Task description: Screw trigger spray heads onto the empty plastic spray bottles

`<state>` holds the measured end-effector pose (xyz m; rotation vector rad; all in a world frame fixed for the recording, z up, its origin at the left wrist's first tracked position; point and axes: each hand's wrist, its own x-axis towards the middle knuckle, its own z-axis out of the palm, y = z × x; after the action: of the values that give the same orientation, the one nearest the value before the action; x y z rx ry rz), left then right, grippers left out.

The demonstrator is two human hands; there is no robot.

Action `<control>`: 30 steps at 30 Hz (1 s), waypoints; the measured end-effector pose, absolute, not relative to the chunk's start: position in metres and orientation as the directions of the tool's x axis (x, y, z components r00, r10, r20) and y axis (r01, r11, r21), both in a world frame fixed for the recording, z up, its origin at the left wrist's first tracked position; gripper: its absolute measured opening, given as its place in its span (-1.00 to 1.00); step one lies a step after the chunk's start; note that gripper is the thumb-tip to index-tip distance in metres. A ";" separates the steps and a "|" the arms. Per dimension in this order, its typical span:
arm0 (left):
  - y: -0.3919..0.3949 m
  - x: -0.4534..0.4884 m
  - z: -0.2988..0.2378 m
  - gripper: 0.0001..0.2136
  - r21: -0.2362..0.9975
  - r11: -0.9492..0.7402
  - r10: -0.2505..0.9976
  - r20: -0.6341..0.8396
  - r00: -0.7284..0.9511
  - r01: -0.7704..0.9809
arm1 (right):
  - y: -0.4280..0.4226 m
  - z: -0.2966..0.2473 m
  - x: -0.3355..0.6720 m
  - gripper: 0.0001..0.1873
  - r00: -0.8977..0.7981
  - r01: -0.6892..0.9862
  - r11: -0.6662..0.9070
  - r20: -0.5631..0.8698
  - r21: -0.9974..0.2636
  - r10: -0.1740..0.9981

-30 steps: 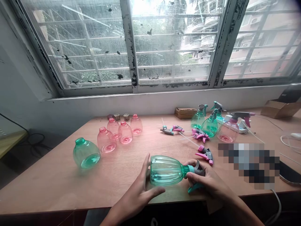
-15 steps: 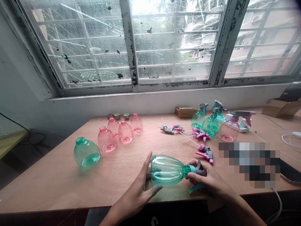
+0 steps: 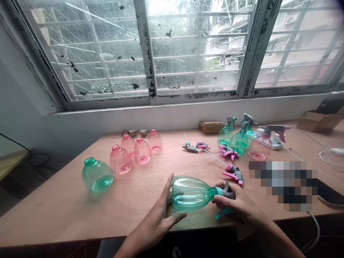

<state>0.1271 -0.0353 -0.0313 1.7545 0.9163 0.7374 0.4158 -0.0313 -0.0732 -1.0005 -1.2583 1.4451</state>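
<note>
A green transparent bottle (image 3: 191, 193) lies on its side near the front edge of the wooden table (image 3: 67, 208). My left hand (image 3: 161, 215) cups its base, thumb and fingers around it. My right hand (image 3: 239, 206) is closed on the grey and teal spray head (image 3: 225, 195) fitted at the bottle's neck. Just behind my right hand lies a loose pink and grey spray head (image 3: 234, 173).
An uncapped green bottle (image 3: 96, 175) and several uncapped pink bottles (image 3: 134, 150) stand at the left. Loose spray heads (image 3: 199, 146) lie mid-table. Finished green and pink spray bottles (image 3: 242, 139) stand at the back right beside a small basket (image 3: 211, 127). Cables and a cardboard box (image 3: 317, 120) are at the far right.
The bottle and both hands stay in nearly the same place. My left thumb has shifted slightly along the bottle's base.
</note>
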 end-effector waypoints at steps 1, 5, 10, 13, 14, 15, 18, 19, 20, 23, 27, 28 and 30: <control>-0.035 0.127 -0.031 -0.09 0.939 -0.229 0.846 0.062 0.530 0.257 | -0.031 -0.073 0.416 -0.58 -0.223 -0.134 -0.031 -0.001 -0.990 0.975; -0.034 0.127 -0.030 -0.04 0.935 -0.191 0.863 0.015 0.504 0.299 | -0.031 -0.073 0.416 -0.57 -0.230 -0.128 -0.033 -0.003 -0.991 0.973; -0.033 0.127 -0.027 -0.11 0.937 -0.150 0.870 -0.026 0.493 0.315 | -0.031 -0.071 0.416 -0.54 -0.222 -0.113 -0.035 -0.009 -0.993 0.975; -0.033 0.127 -0.028 -0.10 0.937 -0.159 0.873 -0.014 0.488 0.311 | -0.032 -0.070 0.416 -0.54 -0.229 -0.104 -0.043 -0.018 -0.994 0.973; -0.033 0.127 -0.028 -0.09 0.937 -0.167 0.873 -0.004 0.487 0.306 | -0.032 -0.069 0.416 -0.54 -0.236 -0.104 -0.044 -0.019 -0.994 0.972; -0.034 0.127 -0.029 -0.08 0.937 -0.177 0.873 0.009 0.487 0.300 | -0.032 -0.069 0.417 -0.54 -0.241 -0.103 -0.045 -0.019 -0.994 0.970; -0.035 0.127 -0.030 -0.09 0.935 -0.205 0.869 0.038 0.493 0.290 | -0.032 -0.069 0.418 -0.53 -0.244 -0.090 -0.052 -0.029 -0.995 0.969; -0.035 0.127 -0.030 -0.08 0.933 -0.207 0.869 0.037 0.493 0.294 | -0.032 -0.069 0.418 -0.53 -0.241 -0.085 -0.053 -0.032 -0.995 0.970; -0.035 0.127 -0.030 -0.06 0.930 -0.205 0.870 0.031 0.491 0.304 | -0.032 -0.069 0.418 -0.53 -0.241 -0.080 -0.054 -0.033 -0.995 0.970; -0.034 0.126 -0.031 0.01 0.927 -0.163 0.881 -0.018 0.473 0.338 | -0.032 -0.068 0.417 -0.53 -0.244 -0.058 -0.046 -0.030 -0.997 0.969; -0.032 0.125 -0.032 -0.07 0.929 -0.125 0.886 -0.054 0.460 0.349 | -0.032 -0.067 0.417 -0.53 -0.241 -0.037 -0.043 -0.033 -0.998 0.970; -0.031 0.125 -0.032 -0.08 0.927 -0.135 0.885 -0.046 0.463 0.350 | -0.032 -0.067 0.417 -0.53 -0.239 -0.040 -0.044 -0.033 -0.998 0.970; -0.031 0.126 -0.031 -0.08 0.926 -0.161 0.881 -0.022 0.472 0.343 | -0.033 -0.068 0.418 -0.52 -0.238 -0.058 -0.051 -0.035 -0.997 0.971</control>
<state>0.1258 -0.0310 -0.0313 1.7276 1.0512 0.6789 0.4178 -0.0326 -0.0678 -1.0707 -1.3130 1.4456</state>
